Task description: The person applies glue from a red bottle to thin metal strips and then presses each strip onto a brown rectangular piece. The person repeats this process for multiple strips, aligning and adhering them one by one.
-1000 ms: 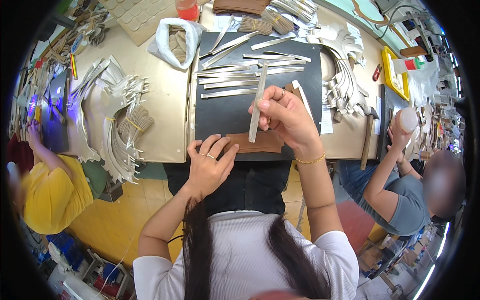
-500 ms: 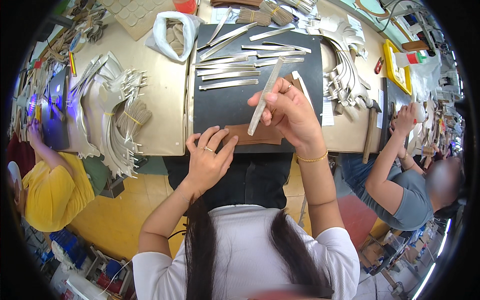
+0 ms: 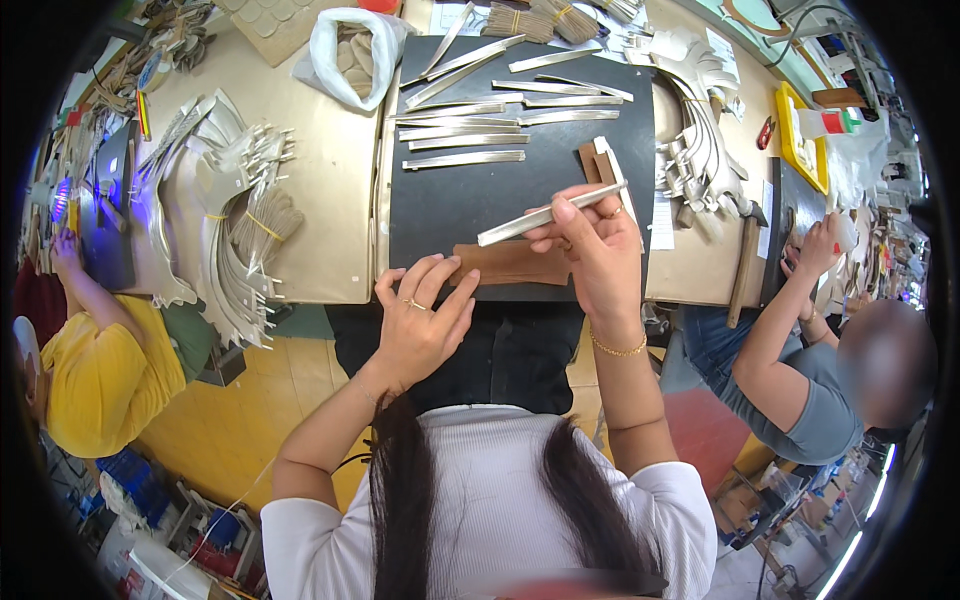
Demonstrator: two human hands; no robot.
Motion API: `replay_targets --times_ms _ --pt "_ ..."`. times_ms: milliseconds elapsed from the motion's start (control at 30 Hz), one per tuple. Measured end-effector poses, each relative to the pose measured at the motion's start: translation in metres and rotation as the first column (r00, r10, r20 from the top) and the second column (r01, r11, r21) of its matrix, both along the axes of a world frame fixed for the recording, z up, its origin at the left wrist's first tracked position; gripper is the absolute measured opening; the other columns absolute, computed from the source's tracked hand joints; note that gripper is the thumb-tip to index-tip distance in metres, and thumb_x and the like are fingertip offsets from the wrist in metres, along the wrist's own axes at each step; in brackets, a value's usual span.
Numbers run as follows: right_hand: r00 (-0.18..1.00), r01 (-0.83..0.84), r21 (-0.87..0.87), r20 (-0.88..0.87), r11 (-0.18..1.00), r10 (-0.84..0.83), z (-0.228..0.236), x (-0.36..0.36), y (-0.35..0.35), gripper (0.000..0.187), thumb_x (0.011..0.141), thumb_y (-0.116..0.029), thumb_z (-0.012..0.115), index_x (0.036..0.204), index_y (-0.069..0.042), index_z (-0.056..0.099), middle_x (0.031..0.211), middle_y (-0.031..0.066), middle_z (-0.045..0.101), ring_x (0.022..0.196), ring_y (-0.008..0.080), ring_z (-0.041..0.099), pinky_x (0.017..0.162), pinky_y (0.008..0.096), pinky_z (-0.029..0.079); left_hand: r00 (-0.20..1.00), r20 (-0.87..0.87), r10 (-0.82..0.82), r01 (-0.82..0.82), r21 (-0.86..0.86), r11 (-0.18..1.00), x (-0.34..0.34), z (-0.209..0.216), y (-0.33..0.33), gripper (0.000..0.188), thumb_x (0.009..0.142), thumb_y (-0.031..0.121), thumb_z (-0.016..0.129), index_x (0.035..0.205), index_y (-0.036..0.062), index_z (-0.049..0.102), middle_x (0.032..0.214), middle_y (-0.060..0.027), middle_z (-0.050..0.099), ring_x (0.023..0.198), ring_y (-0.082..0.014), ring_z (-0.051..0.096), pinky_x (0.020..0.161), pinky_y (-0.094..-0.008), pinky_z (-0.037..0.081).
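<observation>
Right grip (image 3: 598, 245) pinches pale strip (image 3: 514, 227), seemingly near mid-length.

Table (image 3: 330, 235) across scene, mat (image 3: 440, 215) at centre. On mat's far half: strips (image 3: 465, 159). Along mat's near edge: flat piece (image 3: 515, 264), fingers (image 3: 440, 281) of left hand (image 3: 424, 322) on its left end. Right hand (image 3: 600, 252) holds another strip (image 3: 530, 221) above mat. Left of mat: stack of parts (image 3: 212, 195), bundle (image 3: 266, 225) at its right; bag (image 3: 388, 55) farther back, pieces (image 3: 355, 65) inside. Right of mat: second stack (image 3: 690, 90); hammer (image 3: 745, 265) nearer; tray (image 3: 822, 180) right of stack.
</observation>
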State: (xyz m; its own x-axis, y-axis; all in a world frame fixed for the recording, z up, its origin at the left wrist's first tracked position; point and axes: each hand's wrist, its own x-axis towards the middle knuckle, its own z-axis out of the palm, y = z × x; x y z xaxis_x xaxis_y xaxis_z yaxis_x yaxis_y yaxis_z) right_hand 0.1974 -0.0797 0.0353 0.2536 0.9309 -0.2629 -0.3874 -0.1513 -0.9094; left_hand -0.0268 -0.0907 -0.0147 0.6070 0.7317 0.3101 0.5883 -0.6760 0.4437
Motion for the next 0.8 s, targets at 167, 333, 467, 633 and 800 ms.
replay_targets --times_ms 167,333,467,633,800 --pt "0.994 0.057 -0.035 0.092 0.998 -0.053 -0.013 -0.011 -0.022 0.017 0.095 -0.006 0.067 0.106 0.002 0.056 0.095 0.0155 0.069 0.082 0.0214 0.073 0.072 0.0288 0.062 0.999 -0.033 -0.006 0.006 -0.013 1.000 -0.003 -0.002 -0.004 0.047 0.076 0.014 0.079 0.123 0.0119 0.068 0.127 -0.0055 0.059 0.121 -0.0249 0.054 0.097 -0.0448 0.032" --pt "0.991 0.084 -0.055 0.107 0.995 -0.078 -0.027 -0.023 -0.036 0.016 0.091 0.001 0.070 0.099 0.003 0.056 0.097 0.0165 0.070 0.087 0.0193 0.073 0.077 0.0265 0.061 0.999 -0.043 0.022 -0.022 0.003 1.000 -0.003 -0.005 -0.008 0.051 0.077 0.018 0.079 0.126 0.0118 0.066 0.129 -0.0038 0.059 0.125 -0.0230 0.052 0.099 -0.0454 0.032" --pt "0.988 0.078 -0.076 0.139 0.994 -0.067 -0.033 -0.027 -0.038 0.015 0.092 0.001 0.070 0.098 0.004 0.057 0.097 0.0167 0.071 0.087 0.0185 0.073 0.078 0.0263 0.060 0.998 -0.050 0.024 -0.024 0.000 1.000 -0.003 -0.007 -0.008 0.052 0.077 0.020 0.079 0.127 0.0116 0.065 0.130 -0.0026 0.058 0.126 -0.0217 0.052 0.100 -0.0456 0.032" --pt "0.985 0.071 -0.060 0.164 0.996 -0.061 -0.035 -0.028 -0.039 0.013 0.091 0.001 0.070 0.097 0.004 0.059 0.096 0.0160 0.072 0.088 0.0182 0.073 0.078 0.0268 0.060 0.999 -0.048 0.016 -0.016 0.006 1.000 -0.004 -0.008 -0.007 0.053 0.077 0.022 0.079 0.127 0.0118 0.065 0.130 -0.0027 0.058 0.125 -0.0221 0.052 0.100 -0.0456 0.032" --pt "0.974 0.075 -0.071 0.220 0.995 -0.058 -0.035 -0.029 -0.039 0.013 0.090 0.000 0.072 0.096 0.004 0.060 0.094 0.0152 0.073 0.088 0.0177 0.073 0.079 0.0265 0.060 0.999 -0.054 0.003 -0.002 0.015 1.000 -0.005 -0.009 -0.006 0.053 0.077 0.023 0.079 0.127 0.0124 0.065 0.130 -0.0036 0.057 0.125 -0.0225 0.052 0.100 -0.0455 0.031"
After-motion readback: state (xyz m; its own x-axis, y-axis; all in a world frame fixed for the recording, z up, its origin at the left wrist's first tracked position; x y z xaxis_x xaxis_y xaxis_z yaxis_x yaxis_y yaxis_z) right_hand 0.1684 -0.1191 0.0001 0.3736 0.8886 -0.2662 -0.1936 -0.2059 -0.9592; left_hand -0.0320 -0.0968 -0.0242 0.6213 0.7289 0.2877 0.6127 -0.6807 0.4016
